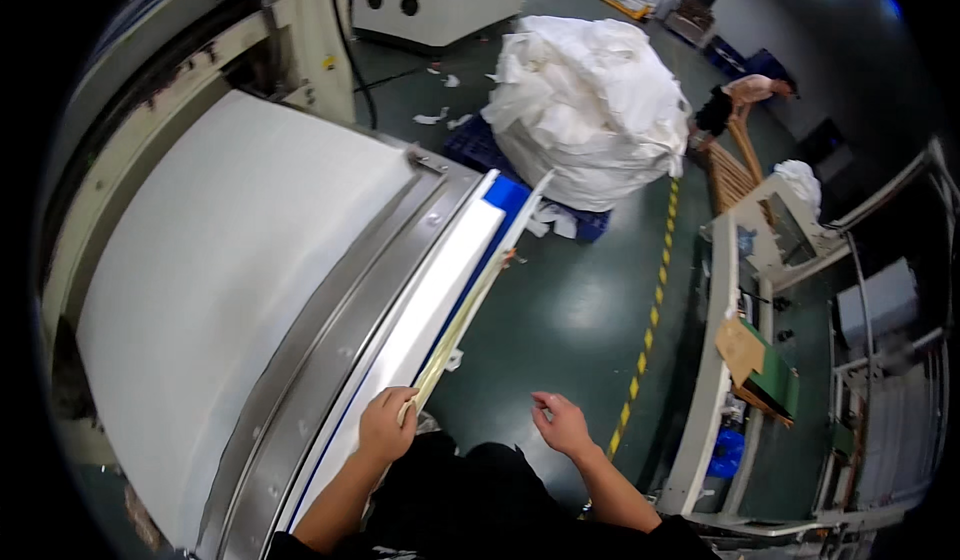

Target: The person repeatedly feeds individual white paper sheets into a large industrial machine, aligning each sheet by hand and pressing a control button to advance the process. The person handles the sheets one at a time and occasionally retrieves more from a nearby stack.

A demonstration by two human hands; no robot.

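Observation:
My left hand [386, 426] is closed at the near end of a pale yellow strip [440, 358], which runs along the outer edge of the machine's front ledge. What lies inside its fingers is mostly hidden. My right hand [561, 424] hovers over the floor at the right of my legs, its fingers loosely bent and apart from the thumb, with nothing visible in it. Beside the left hand, a white band [420, 295] with blue edging lies along the ledge. Behind it a grey metal bar [345, 345] borders a wide white sheet [235, 260] on the machine.
A big bundle of white sheeting [590, 105] stands on a blue pallet [478, 148] ahead. Yellow-black tape [655, 315] marks the green floor. On the right is a pale machine frame [700, 390] with cardboard [740, 348]. Another person [740, 98] bends near wooden slats [735, 175].

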